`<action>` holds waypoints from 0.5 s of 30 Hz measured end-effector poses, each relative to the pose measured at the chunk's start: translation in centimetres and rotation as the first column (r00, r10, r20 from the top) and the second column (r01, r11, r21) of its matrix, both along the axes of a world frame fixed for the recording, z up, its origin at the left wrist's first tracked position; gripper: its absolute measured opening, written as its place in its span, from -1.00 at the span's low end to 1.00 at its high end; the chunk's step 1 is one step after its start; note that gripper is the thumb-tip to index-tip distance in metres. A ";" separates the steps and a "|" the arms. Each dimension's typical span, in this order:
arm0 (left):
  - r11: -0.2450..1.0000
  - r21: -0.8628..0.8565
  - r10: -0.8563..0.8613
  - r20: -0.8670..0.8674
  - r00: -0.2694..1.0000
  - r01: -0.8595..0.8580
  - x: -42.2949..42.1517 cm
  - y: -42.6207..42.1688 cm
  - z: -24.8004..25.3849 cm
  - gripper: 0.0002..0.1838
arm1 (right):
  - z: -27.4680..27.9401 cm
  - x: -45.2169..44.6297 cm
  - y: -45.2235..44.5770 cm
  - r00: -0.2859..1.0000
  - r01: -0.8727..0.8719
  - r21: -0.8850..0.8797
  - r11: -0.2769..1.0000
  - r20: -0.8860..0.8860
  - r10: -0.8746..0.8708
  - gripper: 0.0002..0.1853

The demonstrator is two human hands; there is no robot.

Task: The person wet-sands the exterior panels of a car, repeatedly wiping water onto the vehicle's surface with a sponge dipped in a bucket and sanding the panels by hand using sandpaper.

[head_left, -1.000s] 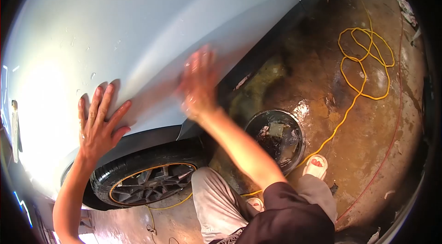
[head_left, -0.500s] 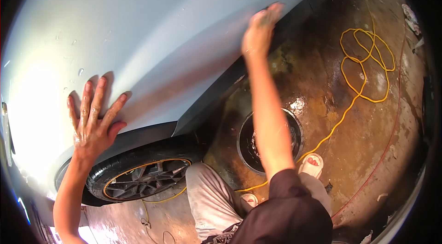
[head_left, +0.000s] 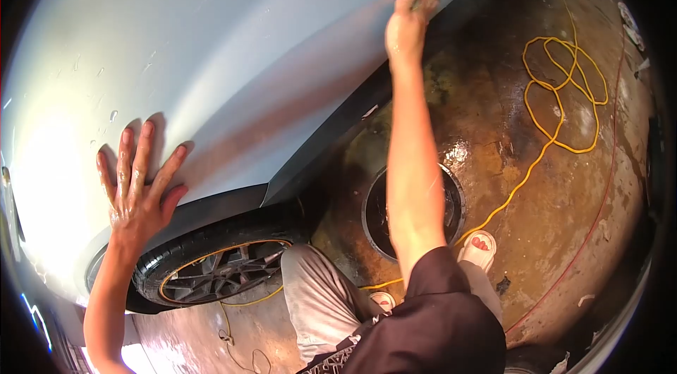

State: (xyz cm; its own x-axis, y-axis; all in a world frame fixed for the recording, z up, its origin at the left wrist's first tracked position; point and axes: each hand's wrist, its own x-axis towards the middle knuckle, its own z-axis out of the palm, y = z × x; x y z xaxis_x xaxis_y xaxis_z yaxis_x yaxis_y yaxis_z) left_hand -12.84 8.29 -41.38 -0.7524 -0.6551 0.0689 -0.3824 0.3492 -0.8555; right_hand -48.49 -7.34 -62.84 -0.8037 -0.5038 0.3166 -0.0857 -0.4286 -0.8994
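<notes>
My left hand (head_left: 138, 183) lies flat with fingers spread on the light grey-blue car panel (head_left: 233, 77), just above the wheel arch. Its skin looks wet. Further along the panel, near its lower edge, my right hand (head_left: 411, 21) presses against the surface with the arm stretched out. Something small and dark greenish shows between the thumb and fingers, too hidden to name. Water drops dot the paint left of centre. Below my left hand sits the black wheel (head_left: 218, 272) with an orange-yellow rim line.
A round black bucket (head_left: 368, 222) stands on the wet floor (head_left: 493, 183) below my right arm. A yellow cable (head_left: 525, 187) runs past my foot and lies in loops at the right. A thin red line (head_left: 589, 240) crosses the floor further right.
My right hand has slid up and slightly right along the panel, with the arm straighter. My left hand stays on the paint; the view has shifted a little.
</notes>
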 end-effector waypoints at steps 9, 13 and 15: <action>0.997 0.032 -0.075 -0.005 0.997 0.075 0.3 -0.4 0.2 -0.20 | 1.3 15.6 7.3 0.960 -0.023 -0.017 1.000 -0.279 0.018 -0.26; 0.995 0.023 -0.099 -0.003 0.995 0.099 0.2 -0.7 -0.3 -0.20 | -1.4 1.1 0.1 1.000 0.004 0.012 1.000 -0.026 -0.003 -0.26; 0.996 0.038 -0.079 0.011 0.997 0.079 0.4 -0.6 -0.1 -0.19 | -0.6 6.2 2.8 0.989 -0.039 -0.008 0.999 -0.145 0.037 -0.25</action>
State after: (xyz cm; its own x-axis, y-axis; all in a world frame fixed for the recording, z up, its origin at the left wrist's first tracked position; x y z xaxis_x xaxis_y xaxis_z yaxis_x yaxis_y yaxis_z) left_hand -12.43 7.71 -41.45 -0.8027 -0.5953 0.0355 -0.3416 0.4101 -0.8457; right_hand -42.26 -4.52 -63.41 -0.7294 -0.5292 0.4335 -0.1979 -0.4433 -0.8742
